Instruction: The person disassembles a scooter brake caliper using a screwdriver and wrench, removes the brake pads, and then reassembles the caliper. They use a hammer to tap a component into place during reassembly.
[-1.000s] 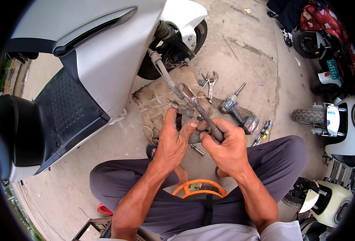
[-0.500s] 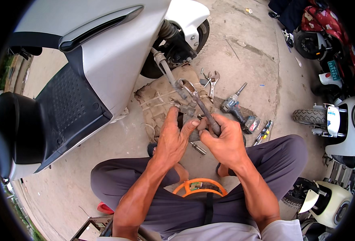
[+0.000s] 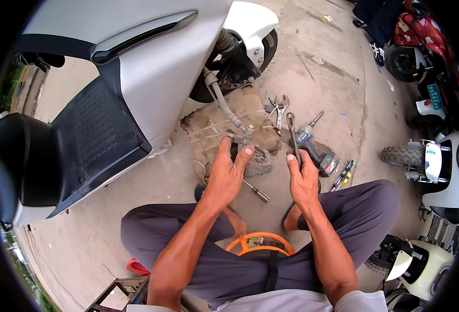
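My left hand (image 3: 229,166) is closed on a greasy metal fitting (image 3: 246,136) at the end of a grimy hose (image 3: 224,106) running from the white scooter's front fork (image 3: 228,49). My right hand (image 3: 302,177) grips a rusty, dark wrench (image 3: 293,132), held upright and apart from the fitting. Beneath both lies a worn tan pad (image 3: 203,130). Beside it are an adjustable wrench (image 3: 281,109), a cordless power tool (image 3: 305,135), a small yellow-and-black tool (image 3: 344,174) and a socket tool (image 3: 260,193).
The white scooter (image 3: 146,88) fills the left. Several parked scooters (image 3: 445,177) line the right; at top right stands another person's dark-trousered leg (image 3: 375,23). An orange ring-shaped piece (image 3: 255,236) is between my legs, and a metal frame (image 3: 117,294) is at lower left.
My right hand and its wrench have moved rightward, off the fitting, and the wrench has swung more upright. My left hand stays at the fitting. The view has shifted slightly.
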### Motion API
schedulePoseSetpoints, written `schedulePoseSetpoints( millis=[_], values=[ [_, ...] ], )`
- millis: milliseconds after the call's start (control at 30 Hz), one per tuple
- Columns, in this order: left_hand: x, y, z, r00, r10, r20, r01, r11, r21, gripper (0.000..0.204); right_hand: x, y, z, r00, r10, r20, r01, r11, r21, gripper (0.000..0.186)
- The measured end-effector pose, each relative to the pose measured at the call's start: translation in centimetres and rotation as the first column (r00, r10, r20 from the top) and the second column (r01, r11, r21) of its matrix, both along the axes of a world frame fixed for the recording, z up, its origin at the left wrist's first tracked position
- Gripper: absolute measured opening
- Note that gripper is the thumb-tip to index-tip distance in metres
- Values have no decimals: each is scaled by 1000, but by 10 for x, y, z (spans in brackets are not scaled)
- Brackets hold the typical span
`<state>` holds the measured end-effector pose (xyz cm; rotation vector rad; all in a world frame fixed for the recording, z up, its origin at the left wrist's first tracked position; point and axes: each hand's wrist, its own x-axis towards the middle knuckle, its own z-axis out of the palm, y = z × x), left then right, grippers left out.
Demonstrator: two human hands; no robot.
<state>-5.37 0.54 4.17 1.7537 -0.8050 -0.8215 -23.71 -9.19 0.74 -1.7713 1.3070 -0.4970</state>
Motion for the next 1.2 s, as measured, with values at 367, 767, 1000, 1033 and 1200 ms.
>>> schedulePoseSetpoints(
  millis=[367,767,1000,1033,1200],
  values=[
    [28,-10,-46,990,137,43,-142,980,139,94,-39,48,-164,636,159,-755,-305,951,-57,27],
    [30,-15,-61,986,166,-7,-163,973,166,95,-35,95,-237,525,547,-652,-463,827,319,23],
    [32,-14,-92,960,220,175,-246,958,144,92,-13,78,-177,745,472,-472,-240,849,471,36],
    [30,-19,-91,961,213,176,-239,960,144,91,-16,68,-168,748,461,-477,-231,855,465,36],
    [44,-15,-97,972,232,31,-233,972,30,85,-15,54,-92,965,101,-242,49,837,544,45]
  ],
)
